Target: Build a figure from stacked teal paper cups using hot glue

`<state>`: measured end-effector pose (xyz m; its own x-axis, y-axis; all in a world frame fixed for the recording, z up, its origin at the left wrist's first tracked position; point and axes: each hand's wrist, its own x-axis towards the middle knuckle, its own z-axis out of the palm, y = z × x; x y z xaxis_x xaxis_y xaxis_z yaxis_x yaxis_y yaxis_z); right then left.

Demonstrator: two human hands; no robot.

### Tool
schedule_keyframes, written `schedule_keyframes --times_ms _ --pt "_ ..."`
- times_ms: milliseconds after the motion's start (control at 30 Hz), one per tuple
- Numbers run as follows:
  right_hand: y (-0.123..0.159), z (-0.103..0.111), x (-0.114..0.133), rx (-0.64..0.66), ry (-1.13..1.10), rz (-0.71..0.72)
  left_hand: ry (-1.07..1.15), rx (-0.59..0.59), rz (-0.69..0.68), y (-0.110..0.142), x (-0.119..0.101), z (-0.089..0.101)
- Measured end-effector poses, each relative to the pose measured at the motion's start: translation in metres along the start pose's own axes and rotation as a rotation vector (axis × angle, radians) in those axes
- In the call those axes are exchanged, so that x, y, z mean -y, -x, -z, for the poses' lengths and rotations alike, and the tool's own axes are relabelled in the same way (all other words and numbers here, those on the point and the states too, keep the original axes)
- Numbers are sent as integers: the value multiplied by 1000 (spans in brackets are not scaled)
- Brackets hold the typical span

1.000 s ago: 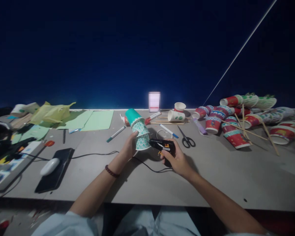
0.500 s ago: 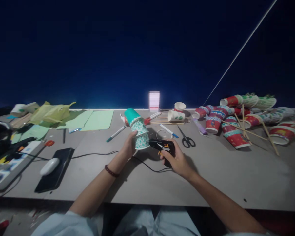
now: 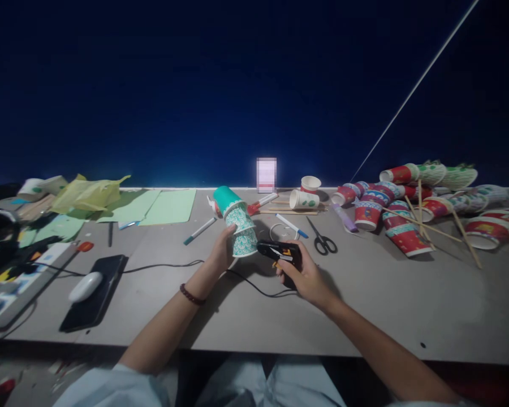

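My left hand is closed round a chain of paper cups, held tilted above the table. The top cup is plain teal; the lower ones are white with a teal scale pattern. In my right hand is a black glue gun, its nozzle pointing left and at or very near the lowest cup's right side. Whether it touches cannot be made out. A black cord runs under the cups towards the glue gun. Just beyond my right hand lie black-handled scissors and a blue-capped marker.
Decorated cup chains with wooden sticks lie at the right. Two cups, one on its side, stand farther back. On the left are a phone carrying a white mouse-like object, a power strip, green paper and a yellow bag.
The cup chain has shifted very slightly to the left. Both hands keep nearly the same place, and the glue gun stays at the lowest cup's side.
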<state>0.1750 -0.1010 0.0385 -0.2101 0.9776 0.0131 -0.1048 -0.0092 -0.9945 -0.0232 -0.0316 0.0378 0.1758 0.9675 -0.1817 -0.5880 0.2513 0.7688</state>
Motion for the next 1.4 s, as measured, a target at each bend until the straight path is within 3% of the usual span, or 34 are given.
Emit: schedule_keyframes --times_ms 833,1400 --pt "1 0 -1 6 11 1 13 -79 8 0 -6 -3" --pt "3 0 2 3 123 28 -26 -71 -33 -2 -3 2"
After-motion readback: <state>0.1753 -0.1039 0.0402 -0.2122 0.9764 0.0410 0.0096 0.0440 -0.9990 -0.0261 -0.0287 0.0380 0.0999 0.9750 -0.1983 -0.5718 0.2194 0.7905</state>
